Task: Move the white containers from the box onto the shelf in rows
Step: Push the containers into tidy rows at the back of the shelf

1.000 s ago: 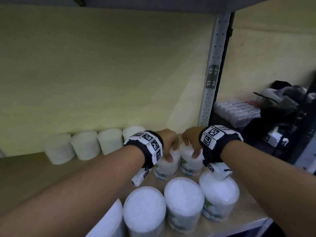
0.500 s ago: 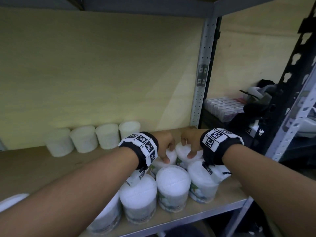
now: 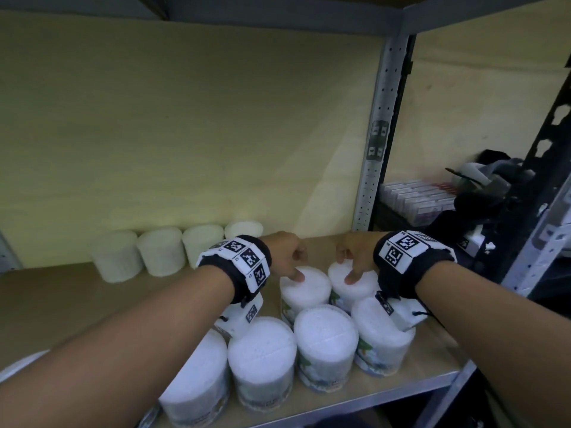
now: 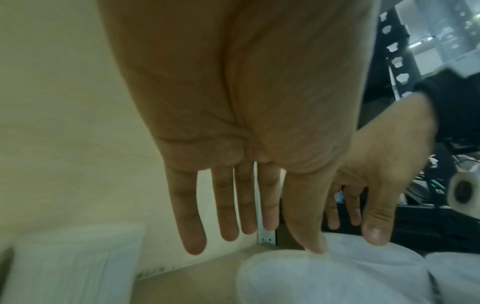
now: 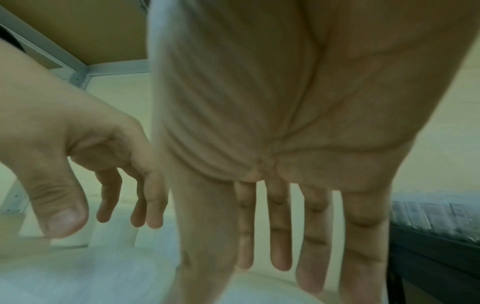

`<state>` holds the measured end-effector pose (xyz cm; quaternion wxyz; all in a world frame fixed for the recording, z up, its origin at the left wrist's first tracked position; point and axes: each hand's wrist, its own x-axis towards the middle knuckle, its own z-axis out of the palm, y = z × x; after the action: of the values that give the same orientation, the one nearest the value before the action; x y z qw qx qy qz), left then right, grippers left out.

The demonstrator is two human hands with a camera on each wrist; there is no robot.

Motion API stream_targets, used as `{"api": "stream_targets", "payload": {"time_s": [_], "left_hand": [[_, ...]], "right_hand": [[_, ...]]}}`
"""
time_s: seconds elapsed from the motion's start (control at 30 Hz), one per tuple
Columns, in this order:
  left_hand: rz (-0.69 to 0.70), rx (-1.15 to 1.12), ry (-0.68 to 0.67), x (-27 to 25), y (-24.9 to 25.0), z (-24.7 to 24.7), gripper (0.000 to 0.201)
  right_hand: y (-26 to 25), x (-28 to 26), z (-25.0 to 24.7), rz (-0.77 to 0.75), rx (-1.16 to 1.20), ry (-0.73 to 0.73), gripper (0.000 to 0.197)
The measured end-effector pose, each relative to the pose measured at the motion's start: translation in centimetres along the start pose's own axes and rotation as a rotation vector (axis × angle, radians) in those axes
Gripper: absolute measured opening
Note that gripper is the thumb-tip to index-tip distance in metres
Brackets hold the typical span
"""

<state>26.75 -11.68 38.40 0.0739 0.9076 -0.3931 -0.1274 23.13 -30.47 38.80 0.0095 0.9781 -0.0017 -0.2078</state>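
Observation:
Two white containers stand side by side on the shelf board (image 3: pixel 61 304), behind a front row of several more (image 3: pixel 326 338). My left hand (image 3: pixel 287 256) hovers over the left container (image 3: pixel 309 288), fingers straight (image 4: pixel 226 222), only the thumb tip touching its lid (image 4: pixel 298 271). My right hand (image 3: pixel 352 261) hangs over the right container (image 3: pixel 343 293), fingers (image 5: pixel 280 246) extended, thumb on the lid. Neither hand grips anything. Another row of white containers (image 3: pixel 160 250) lines the back wall. The box is out of view.
A perforated metal post (image 3: pixel 375 134) bounds the shelf on the right. Beyond it sit flat pinkish boxes (image 3: pixel 414 196) and dark gear (image 3: pixel 494 193). The shelf's front edge (image 3: pixel 401 387) runs just before the front row. Bare board lies to the left.
Both hands gripped the tops of the two containers before; now the fingers have let go and straightened, with only the thumbs still touching. The head view has pulled back slightly.

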Motion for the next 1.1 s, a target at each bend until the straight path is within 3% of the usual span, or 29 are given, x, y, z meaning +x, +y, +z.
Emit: {"api": "stream_targets", "payload": {"time_s": [0.13, 0.27, 0.47, 0.73, 1.1], "left_hand": [[-0.069, -0.042, 0.037, -0.7, -2.5, -1.1, 0.043], [-0.126, -0.030, 0.077, -1.2, -5.5, -2.0, 0.039], [-0.252, -0.045, 0.124, -1.7, -11.2, -3.3, 0.043], [-0.364, -0.039, 0.162, -1.3, -18.0, -3.5, 0.048], [-0.356, -0.038, 0.188, -0.2, -21.7, -1.6, 0.054]], "right_hand": [[-1.0, 0.8, -1.1, -0.023, 0.087, 0.124, 0.036], [-2.7, 2.4, -2.5, -0.047, 0.136, 0.216, 0.030], [-6.5, 6.3, -3.9, -0.095, 0.136, 0.280, 0.035], [-11.0, 11.8, -5.3, -0.122, 0.131, 0.262, 0.040], [-14.9, 16.6, -6.0, -0.119, 0.003, 0.186, 0.061]]}}
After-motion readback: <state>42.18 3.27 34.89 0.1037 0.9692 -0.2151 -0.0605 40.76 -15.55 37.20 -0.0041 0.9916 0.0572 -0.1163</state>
